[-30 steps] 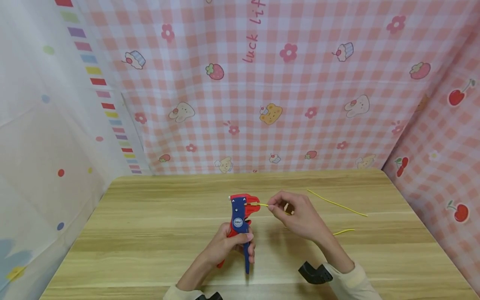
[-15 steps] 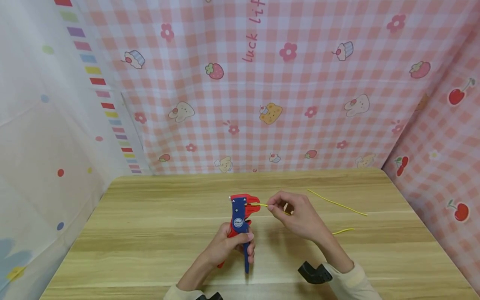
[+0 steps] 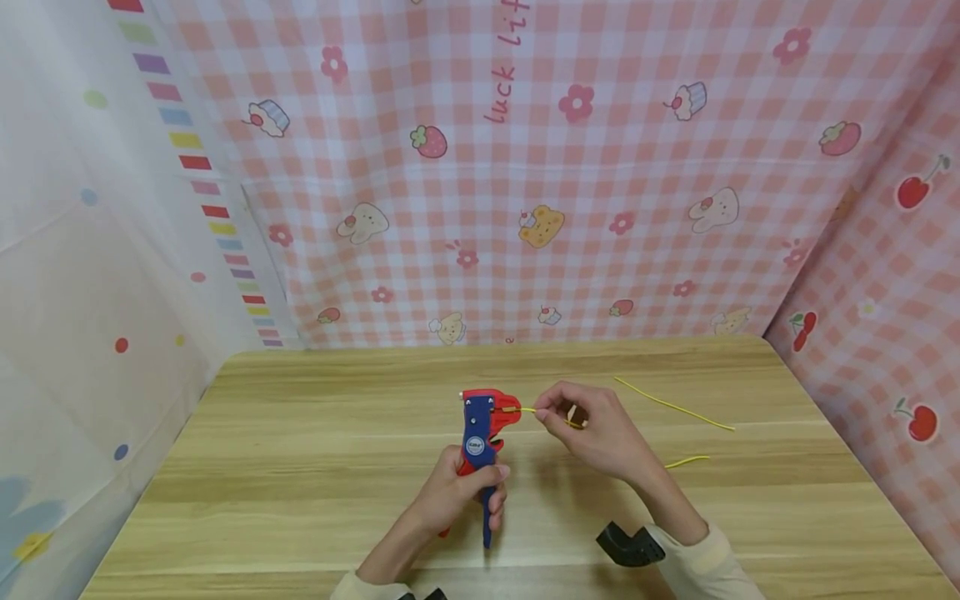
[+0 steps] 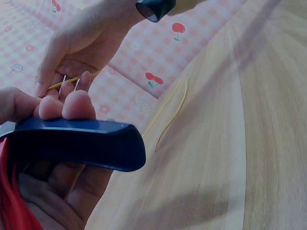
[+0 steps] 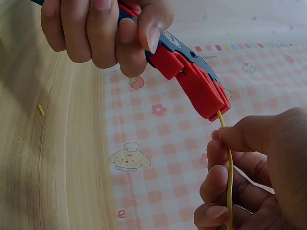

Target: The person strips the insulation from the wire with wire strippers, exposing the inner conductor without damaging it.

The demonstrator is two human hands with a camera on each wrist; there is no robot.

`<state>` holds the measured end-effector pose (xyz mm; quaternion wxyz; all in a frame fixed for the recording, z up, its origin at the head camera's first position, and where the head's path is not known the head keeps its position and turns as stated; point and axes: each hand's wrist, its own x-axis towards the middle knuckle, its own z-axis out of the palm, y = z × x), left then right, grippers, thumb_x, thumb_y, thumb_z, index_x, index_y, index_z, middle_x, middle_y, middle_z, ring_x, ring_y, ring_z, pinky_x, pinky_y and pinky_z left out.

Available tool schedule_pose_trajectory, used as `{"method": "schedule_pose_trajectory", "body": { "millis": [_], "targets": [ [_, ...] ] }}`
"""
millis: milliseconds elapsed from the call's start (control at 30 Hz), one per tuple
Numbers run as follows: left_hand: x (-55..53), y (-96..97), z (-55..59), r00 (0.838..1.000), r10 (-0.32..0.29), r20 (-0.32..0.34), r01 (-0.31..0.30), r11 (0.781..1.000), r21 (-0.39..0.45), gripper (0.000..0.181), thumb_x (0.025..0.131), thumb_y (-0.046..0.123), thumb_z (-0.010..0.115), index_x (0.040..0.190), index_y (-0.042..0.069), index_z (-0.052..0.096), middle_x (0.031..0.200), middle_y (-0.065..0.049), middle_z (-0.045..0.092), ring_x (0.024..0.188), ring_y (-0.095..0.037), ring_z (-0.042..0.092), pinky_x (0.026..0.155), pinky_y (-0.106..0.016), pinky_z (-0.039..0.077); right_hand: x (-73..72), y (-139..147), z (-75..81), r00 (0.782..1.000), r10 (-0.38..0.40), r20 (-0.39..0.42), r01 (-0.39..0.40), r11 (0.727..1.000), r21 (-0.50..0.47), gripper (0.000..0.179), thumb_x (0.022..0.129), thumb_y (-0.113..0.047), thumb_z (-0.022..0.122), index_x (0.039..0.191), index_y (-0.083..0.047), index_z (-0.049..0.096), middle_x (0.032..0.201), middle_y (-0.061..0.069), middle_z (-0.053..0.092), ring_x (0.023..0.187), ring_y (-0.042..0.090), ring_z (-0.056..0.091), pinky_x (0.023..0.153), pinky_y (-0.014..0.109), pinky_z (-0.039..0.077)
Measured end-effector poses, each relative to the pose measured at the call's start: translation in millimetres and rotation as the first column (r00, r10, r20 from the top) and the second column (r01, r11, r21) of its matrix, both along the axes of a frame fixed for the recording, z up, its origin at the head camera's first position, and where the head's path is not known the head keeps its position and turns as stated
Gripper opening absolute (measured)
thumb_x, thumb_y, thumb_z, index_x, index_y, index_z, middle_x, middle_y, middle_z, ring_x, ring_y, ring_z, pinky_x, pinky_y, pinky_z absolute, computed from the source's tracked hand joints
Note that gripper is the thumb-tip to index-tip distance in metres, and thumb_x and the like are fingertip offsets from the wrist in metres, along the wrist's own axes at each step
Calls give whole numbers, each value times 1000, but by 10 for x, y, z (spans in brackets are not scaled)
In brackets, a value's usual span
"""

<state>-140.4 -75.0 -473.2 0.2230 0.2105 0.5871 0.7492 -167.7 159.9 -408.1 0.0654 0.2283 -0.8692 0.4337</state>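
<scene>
In the head view my left hand grips the handles of a red and blue wire stripper, its head pointing right. My right hand pinches a yellow wire between thumb and forefinger. The wire's far end sits inside the stripper's red jaws, which look closed around it; that tip is hidden. In the right wrist view the wire runs down past the curled fingers from the stripper's red nose. The left wrist view shows fingers wrapped over the blue handle.
Two more yellow wires lie on the wooden table at the right: a long one farther back and another partly behind the right forearm. A short yellow piece lies on the table in the right wrist view. Patterned curtains stand behind and beside.
My left hand has squeezed the wire stripper: its handles have drawn closer and its red jaws have come together on the wire. My right hand has stayed in place.
</scene>
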Motion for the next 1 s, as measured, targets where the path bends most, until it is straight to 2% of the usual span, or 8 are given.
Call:
{"method": "schedule_pose_trajectory", "body": {
  "millis": [167,400,700,1000],
  "targets": [
    [32,22,30,999,33,21,-32,999,-25,20,101,10,59,82,5,55,59,5,61,50,-10,64,56,-26,58,2,-6,2,1000,-13,16,13,1000,1,4,97,-19,72,95,-23,73,80,-12,67,72,6,56,62,21,46],
    [60,42,51,997,64,43,-63,997,-34,14,99,7,58,86,5,53,57,6,59,48,-10,63,53,-26,57,1,-11,2,999,-15,32,16,1000,-17,5,97,-21,71,94,-24,74,80,-6,69,67,7,53,60,21,44],
    [65,53,47,996,84,38,-83,996,-35,15,95,4,57,81,5,53,54,6,56,43,-9,60,47,-24,53,-3,-13,-6,999,-9,32,10,999,-34,6,97,-22,72,92,-25,73,77,-10,65,65,7,51,58,21,42],
    [33,30,33,997,67,25,-65,997,-44,14,96,5,59,83,3,53,56,5,57,45,-10,61,49,-24,54,-6,-11,-6,999,-18,43,20,999,-35,6,96,-21,73,93,-25,74,77,-10,65,65,7,51,59,21,44]
  ]
}}
